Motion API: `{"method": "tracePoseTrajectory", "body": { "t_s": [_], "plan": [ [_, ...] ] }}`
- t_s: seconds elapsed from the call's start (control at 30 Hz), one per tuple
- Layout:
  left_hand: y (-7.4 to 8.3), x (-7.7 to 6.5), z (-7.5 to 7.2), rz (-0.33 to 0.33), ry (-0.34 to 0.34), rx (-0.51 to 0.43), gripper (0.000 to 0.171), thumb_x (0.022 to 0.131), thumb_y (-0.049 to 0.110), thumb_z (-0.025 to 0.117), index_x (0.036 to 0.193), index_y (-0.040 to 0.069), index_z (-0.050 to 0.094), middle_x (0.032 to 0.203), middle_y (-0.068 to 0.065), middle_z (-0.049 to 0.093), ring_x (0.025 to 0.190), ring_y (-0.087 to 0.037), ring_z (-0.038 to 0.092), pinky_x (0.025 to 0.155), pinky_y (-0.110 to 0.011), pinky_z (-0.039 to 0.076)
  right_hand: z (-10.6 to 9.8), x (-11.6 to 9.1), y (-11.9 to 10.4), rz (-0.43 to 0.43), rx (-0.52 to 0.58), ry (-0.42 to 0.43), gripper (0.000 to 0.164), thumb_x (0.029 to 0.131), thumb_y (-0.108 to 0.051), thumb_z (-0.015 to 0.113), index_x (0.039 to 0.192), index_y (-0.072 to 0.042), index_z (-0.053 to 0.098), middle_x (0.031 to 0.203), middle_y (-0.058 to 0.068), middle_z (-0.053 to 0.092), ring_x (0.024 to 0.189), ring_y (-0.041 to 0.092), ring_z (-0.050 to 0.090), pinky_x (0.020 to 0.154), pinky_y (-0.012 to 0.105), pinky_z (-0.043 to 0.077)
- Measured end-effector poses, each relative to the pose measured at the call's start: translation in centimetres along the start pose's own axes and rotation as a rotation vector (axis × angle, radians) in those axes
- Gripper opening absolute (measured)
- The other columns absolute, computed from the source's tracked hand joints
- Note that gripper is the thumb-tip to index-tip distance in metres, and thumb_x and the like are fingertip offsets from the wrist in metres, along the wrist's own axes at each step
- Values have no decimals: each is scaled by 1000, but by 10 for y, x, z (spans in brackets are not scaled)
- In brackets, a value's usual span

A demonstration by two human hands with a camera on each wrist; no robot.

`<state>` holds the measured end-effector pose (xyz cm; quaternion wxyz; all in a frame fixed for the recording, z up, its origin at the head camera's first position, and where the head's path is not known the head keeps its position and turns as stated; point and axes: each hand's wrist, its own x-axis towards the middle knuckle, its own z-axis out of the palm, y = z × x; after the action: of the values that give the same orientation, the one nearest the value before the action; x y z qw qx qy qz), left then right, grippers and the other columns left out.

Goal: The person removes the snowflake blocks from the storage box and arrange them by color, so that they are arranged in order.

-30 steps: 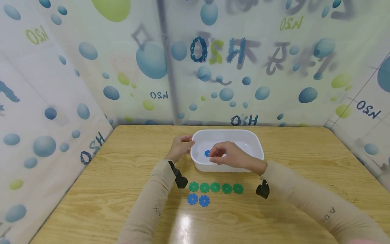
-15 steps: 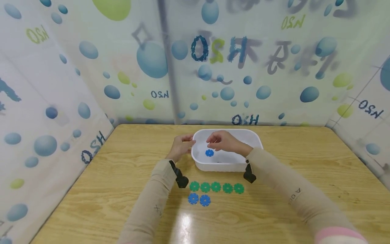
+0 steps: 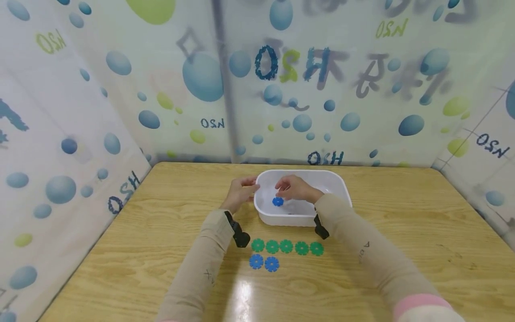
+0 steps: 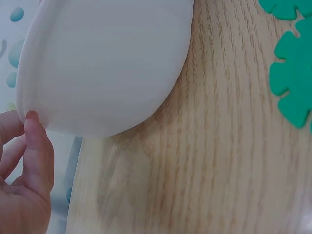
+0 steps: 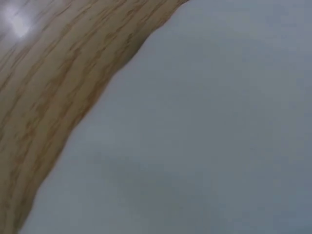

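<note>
Inside the white oblong plastic tub (image 3: 287, 220), a flat blue notched plastic disc (image 3: 278, 202) lies by the right hand (image 3: 297, 188), whose grip I cannot tell; the left hand (image 3: 240, 193) pinches the tub. Being thin, the disc could slip.

Five green discs (image 3: 286, 246), three blue discs (image 3: 272, 264)

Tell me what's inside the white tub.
A blue disc and the right hand, plus an unidentifiable dark sliver; that hand and the near wall hide whatever lies behind.

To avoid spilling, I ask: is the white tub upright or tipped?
Upright: the white tub shows its open top facing up.
</note>
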<state>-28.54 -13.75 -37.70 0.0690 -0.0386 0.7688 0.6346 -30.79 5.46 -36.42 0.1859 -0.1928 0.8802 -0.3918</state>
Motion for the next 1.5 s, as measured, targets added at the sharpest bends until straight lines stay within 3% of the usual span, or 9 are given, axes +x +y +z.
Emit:
{"method": "tracePoseTrajectory", "body": {
  "t_s": [0.2,0.43,0.77,1.1,1.5],
  "plan": [
    [0,-1,1,8,4,-17,31,85,7,58,116,5,58,104,-12,51,97,-29,54,68,-33,53,5,7,4,74,-37,-13,32,82,-15,63,110,-1,55,95,10,56,77,18,55,72,26,49],
    [1,0,1,13,7,-32,32,84,6,59,116,4,58,104,-12,51,97,-31,54,70,-36,53,8,12,8,105,-86,-32,36,79,-16,67,110,-2,56,97,10,56,79,17,54,69,25,47],
    [-1,1,-1,7,12,-34,31,84,6,58,115,4,58,104,-11,51,94,-27,55,65,-31,54,12,14,9,94,-126,-63,36,76,-12,69,109,-2,58,95,7,55,87,19,48,77,27,44],
    [-2,2,0,3,5,-26,31,85,8,59,116,5,58,105,-11,51,96,-29,54,66,-31,54,14,15,9,103,-175,-72,33,75,-12,71,107,-7,63,94,6,57,85,18,49,74,25,45],
    [-4,4,0,12,-6,-32,31,85,8,59,115,6,59,105,-11,51,96,-29,54,66,-32,54,12,12,5,80,-216,-74,29,74,-10,72,100,-4,62,89,6,56,83,18,49,74,26,44]
  ]
}}
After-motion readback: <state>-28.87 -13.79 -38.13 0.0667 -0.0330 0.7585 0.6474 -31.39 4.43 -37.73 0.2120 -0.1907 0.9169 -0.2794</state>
